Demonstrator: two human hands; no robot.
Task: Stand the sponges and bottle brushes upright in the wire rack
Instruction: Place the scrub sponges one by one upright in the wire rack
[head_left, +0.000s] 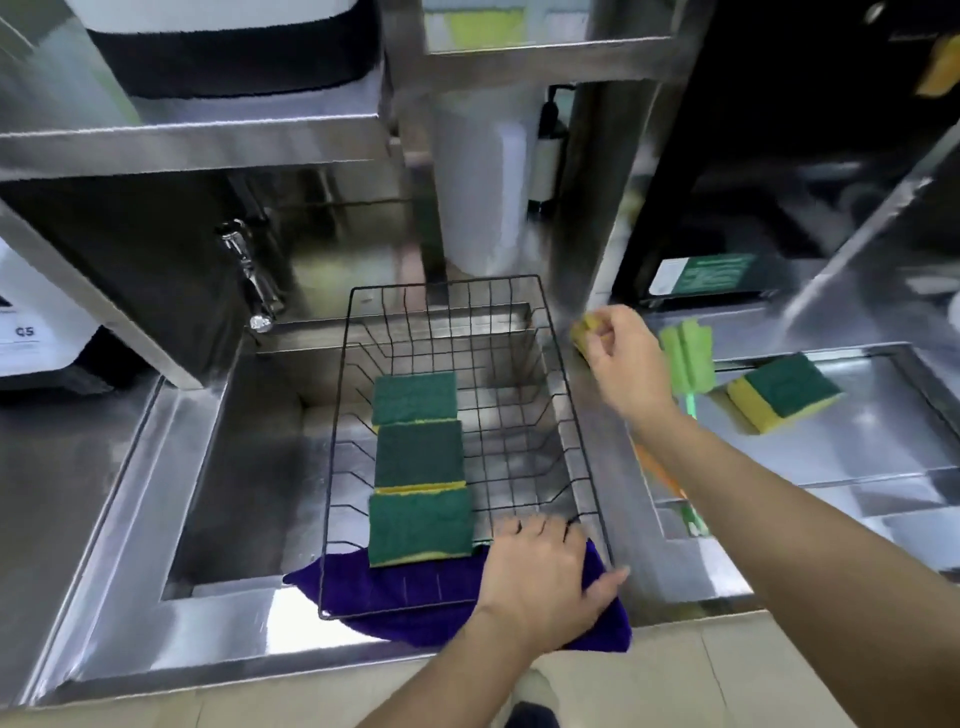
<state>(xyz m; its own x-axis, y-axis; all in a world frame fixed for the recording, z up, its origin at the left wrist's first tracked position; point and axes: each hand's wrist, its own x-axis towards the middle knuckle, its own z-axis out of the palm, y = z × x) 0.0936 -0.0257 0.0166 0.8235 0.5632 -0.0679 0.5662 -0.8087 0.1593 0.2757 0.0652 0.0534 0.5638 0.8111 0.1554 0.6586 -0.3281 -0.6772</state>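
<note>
right grip: right hand (621, 358) pinched shut on a yellow sponge (584, 330), held in the air just right of the rack's far right corner; only the sponge's yellow edge shows past the fingers
left grip: left hand (540, 569) flat, fingers spread over the rack's near right rim, thumb out on the cloth; pressing it down, nothing grasped
rack (571, 410): black wire, sits over the sink (249, 467), near end on a purple cloth (395, 597)
in rack: three sponges (418, 452) in a row down the left side, green faces up and toward camera, leaning in the tines, overlapping slightly; right half bare
brush (685, 358): green foam head, lies on the desk (857, 447) just beyond the right wrist, handle running under the forearm
loose sponge (784, 392): on desk right of brush, flat-ish, green up
progress: roughly half, judged by what's left outside
step: bring held sponge over rack and drop it into a free slot
how to do well: turn it edge-down before lowering, aim between two tines so it wedges upright, keep left hand steadying the rack, don't knock the row over
risk: soft sponge may flop flat if slot is too wide
</note>
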